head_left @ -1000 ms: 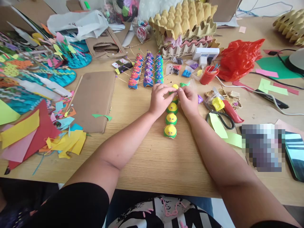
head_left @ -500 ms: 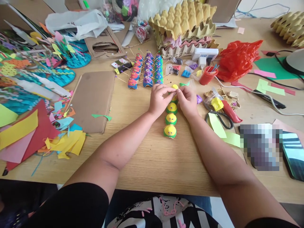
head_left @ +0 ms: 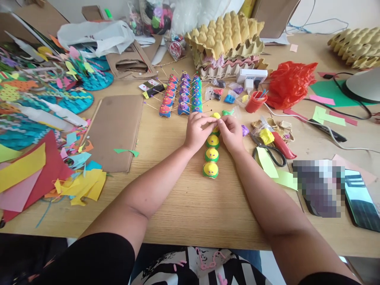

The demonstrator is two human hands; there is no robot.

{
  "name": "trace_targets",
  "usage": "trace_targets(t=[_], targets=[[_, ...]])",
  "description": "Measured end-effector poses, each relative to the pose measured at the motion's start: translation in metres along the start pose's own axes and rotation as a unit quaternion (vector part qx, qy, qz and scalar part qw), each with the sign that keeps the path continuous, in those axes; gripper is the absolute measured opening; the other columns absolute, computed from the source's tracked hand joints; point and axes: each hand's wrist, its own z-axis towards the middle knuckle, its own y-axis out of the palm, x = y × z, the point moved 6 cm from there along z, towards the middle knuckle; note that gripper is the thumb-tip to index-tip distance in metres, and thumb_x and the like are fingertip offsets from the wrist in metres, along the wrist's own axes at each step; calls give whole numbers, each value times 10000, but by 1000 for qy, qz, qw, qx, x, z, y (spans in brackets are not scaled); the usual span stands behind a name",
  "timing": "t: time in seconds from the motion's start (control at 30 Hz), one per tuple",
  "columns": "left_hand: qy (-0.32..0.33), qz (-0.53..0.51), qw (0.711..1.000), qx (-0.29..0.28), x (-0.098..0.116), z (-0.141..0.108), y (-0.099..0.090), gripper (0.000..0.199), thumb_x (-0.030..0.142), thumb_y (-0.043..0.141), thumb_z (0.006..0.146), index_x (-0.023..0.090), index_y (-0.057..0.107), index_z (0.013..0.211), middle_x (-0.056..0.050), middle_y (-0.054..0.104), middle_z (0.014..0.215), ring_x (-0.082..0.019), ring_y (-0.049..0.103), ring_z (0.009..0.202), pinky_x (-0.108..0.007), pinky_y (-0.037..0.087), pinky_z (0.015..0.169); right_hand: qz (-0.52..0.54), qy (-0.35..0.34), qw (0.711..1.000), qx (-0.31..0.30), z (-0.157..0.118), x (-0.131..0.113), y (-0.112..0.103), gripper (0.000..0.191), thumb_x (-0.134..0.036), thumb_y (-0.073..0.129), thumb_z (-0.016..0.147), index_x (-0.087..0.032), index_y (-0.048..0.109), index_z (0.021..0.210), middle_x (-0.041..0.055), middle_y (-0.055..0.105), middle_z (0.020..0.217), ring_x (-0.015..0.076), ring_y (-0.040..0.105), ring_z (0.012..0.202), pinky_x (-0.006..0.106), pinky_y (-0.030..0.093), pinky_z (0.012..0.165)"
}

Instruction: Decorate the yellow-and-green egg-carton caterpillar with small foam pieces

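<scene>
A strip of egg-carton cups (head_left: 211, 154), yellow on top and green below, runs away from me along the table. Small faces show on its nearer cups. My left hand (head_left: 198, 132) is over the strip's far part, thumb and fingers pinched together. From the other side my right hand (head_left: 230, 134) meets it, also in a pinch. Whatever lies between the fingertips is too small or hidden to make out. Both hands partly cover the farther cups. Beyond my left hand stand a red-and-blue strip (head_left: 168, 97), a purple strip (head_left: 184, 95) and a blue-green strip (head_left: 196, 95), with pins sticking out.
On the left lie cardboard (head_left: 114, 132) and paper scraps (head_left: 86, 184). Stacked egg trays (head_left: 225, 33) stand at the back. To the right are a red cup (head_left: 255, 103), a red plastic bag (head_left: 292, 85), scissors (head_left: 274, 155), a cable and a phone (head_left: 362, 198).
The camera view has shifted slightly, so the table contents appear lower and the right side farther left. Both hands keep their pinch at the strip's far end.
</scene>
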Motion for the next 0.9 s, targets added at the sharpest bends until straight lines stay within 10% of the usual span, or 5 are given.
trace_targets(t=[0.9], targets=[[-14,-55,998,-23,4,0,-1,120,337,787,996,265,822,1085,-20,828,1076,-197,713,1099,-364,536,1080,80,-6,997,8,0,0,0,500,-734,752,880,-279,634,1051,-47,543,715,140,507,628,334,436,601]])
